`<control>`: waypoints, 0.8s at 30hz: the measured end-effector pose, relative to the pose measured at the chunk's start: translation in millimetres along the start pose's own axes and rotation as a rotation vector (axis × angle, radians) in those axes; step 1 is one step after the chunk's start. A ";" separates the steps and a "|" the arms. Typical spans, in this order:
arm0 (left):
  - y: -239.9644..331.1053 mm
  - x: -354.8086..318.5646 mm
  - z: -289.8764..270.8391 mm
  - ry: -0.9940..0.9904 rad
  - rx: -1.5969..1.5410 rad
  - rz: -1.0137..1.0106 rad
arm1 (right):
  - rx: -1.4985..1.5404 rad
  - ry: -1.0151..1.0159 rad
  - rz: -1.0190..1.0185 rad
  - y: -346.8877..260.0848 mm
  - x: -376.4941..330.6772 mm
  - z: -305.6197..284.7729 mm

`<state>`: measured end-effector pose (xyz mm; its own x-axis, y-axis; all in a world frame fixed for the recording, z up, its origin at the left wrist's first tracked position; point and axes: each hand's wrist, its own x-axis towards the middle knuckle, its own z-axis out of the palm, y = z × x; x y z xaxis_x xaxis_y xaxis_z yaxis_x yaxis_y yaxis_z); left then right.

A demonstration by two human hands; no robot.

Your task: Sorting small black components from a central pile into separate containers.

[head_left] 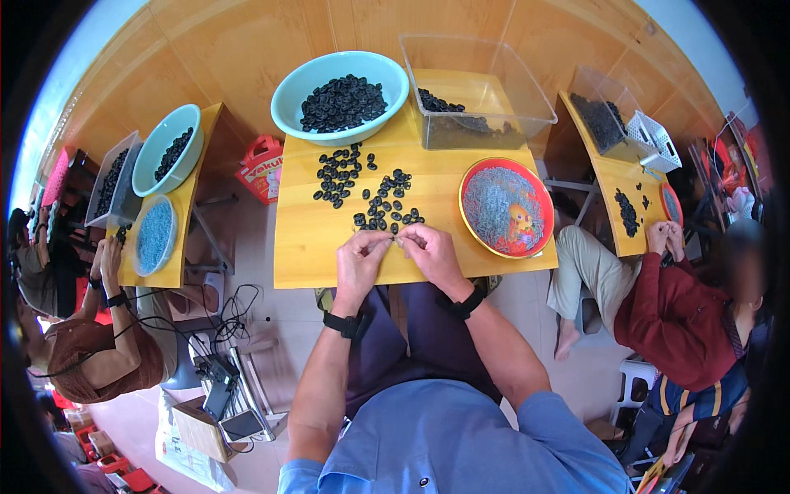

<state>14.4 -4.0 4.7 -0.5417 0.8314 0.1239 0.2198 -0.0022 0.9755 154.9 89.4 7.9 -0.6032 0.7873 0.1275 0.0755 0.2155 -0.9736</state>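
My left hand (pixel 362 262) and my right hand (pixel 433 257) meet at the front edge of the yellow wooden table (pixel 317 255). Both are closed in a pinch, thumbs against forefingers, the tips almost touching. Whatever sits between the fingertips is too small to make out. Just beyond them lies a loose group of small black oval pieces (pixel 380 206), with a second group (pixel 333 177) farther left. To the right of my right hand, a round red tray (pixel 466 216) with a yellow rim holds many thin, grey, pin-like pieces (pixel 494 198).
A turquoise basin (pixel 284 97) of black pieces stands at the back left. Beside it is a clear plastic bin (pixel 477 90). People work at similar tables on the left (pixel 123 346) and right (pixel 679 321). Black cables (pixel 234 317) trail over the floor at left.
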 end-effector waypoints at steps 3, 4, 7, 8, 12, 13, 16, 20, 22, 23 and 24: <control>-0.6 0.4 -0.3 -0.019 -0.010 -0.025 | -0.054 0.001 -0.025 -2.3 0.1 -1.1; -2.5 2.3 -0.8 0.008 -0.151 -0.082 | 0.105 0.087 0.007 -2.8 0.7 -1.4; -5.4 6.2 -2.8 0.049 -0.345 -0.131 | 0.168 0.210 0.095 -2.9 1.5 -13.0; -6.0 7.4 -3.2 0.063 -0.395 -0.122 | 0.073 0.247 0.148 -3.0 1.7 -20.3; -8.8 10.4 -4.1 0.069 -0.437 -0.128 | -0.392 0.254 -0.051 -10.8 8.1 -41.2; -10.2 10.8 -4.4 0.081 -0.456 -0.136 | -0.395 0.257 -0.052 -13.6 9.4 -42.6; -12.5 10.5 -4.1 0.092 -0.485 -0.137 | -0.600 0.167 -0.190 -20.4 10.3 -40.0; -13.2 8.9 -4.4 0.081 -0.470 -0.113 | -0.734 0.026 -0.188 -21.1 9.4 -24.5; -12.2 8.2 -3.7 0.074 -0.445 -0.116 | -0.782 0.001 -0.199 -22.6 9.2 -21.7; -11.8 8.0 -3.7 0.065 -0.419 -0.120 | -0.803 -0.013 -0.173 -23.4 9.1 -21.4; -11.2 7.8 -4.4 0.067 -0.419 -0.120 | -0.824 -0.027 -0.146 -23.8 9.0 -21.4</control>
<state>4.1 0.1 -4.5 -0.5978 0.8016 0.0032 -0.1882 -0.1442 0.9715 164.7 103.7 36.3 -0.6698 0.7069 0.2272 0.5452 0.6760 -0.4958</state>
